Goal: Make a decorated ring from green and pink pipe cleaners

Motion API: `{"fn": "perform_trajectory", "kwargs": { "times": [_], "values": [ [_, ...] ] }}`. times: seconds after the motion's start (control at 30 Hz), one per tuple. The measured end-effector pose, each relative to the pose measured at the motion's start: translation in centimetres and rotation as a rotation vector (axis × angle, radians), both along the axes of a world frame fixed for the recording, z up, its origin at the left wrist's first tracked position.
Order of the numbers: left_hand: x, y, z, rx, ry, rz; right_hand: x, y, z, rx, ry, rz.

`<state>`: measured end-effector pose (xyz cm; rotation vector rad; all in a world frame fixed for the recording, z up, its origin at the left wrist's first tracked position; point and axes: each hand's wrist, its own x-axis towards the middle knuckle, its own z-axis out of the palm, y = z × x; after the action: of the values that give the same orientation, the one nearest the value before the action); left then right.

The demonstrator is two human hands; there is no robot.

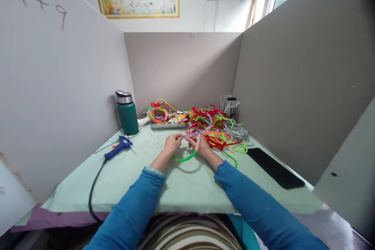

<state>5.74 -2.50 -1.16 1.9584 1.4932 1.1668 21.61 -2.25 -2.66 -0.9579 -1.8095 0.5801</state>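
Note:
My left hand (172,143) and my right hand (200,146) are close together above the middle of the table, fingers pinched on a purple pipe cleaner (193,136). Its free end curves up past my right hand. A thicker wrapped loop (187,159), green below and pale pink toward the right, hangs beneath my hands and casts a shadow on the cloth. Where it joins the purple strand is hidden by my fingers. Just behind my right hand lies a tangled heap of red, green and orange pipe cleaners (209,119).
A blue glue gun (118,147) lies at left with its cord running off the front edge. Behind it stands a green bottle (127,115). A metal tray (170,126) holds small pieces and coiled rings. Grey wire (237,131) and a black slab (275,168) lie at right. Partitions enclose three sides.

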Motion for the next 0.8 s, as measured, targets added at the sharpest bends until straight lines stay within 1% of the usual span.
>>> {"fn": "perform_trajectory", "kwargs": {
  "times": [0.17, 0.27, 0.37, 0.5, 0.63, 0.8],
  "values": [
    [0.10, -0.28, 0.21, 0.012, 0.003, -0.046, -0.03, -0.20, 0.19, 0.001, -0.018, -0.016],
    [0.21, -0.47, 0.23, 0.052, 0.008, -0.061, -0.02, -0.22, 0.26, 0.016, -0.042, -0.028],
    [0.24, -0.58, 0.22, 0.076, 0.010, -0.046, -0.04, -0.08, 0.16, 0.038, -0.056, -0.033],
    [0.20, -0.55, 0.11, 0.063, 0.030, -0.020, -0.15, -0.17, 0.19, 0.064, -0.072, -0.035],
    [0.20, -0.45, -0.07, 0.076, 0.071, -0.022, -0.29, -0.46, 0.32, 0.082, -0.069, 0.005],
    [0.22, -0.44, -0.08, 0.083, 0.051, 0.014, -0.28, -0.38, 0.08, 0.071, -0.035, 0.038]
  ]
}}
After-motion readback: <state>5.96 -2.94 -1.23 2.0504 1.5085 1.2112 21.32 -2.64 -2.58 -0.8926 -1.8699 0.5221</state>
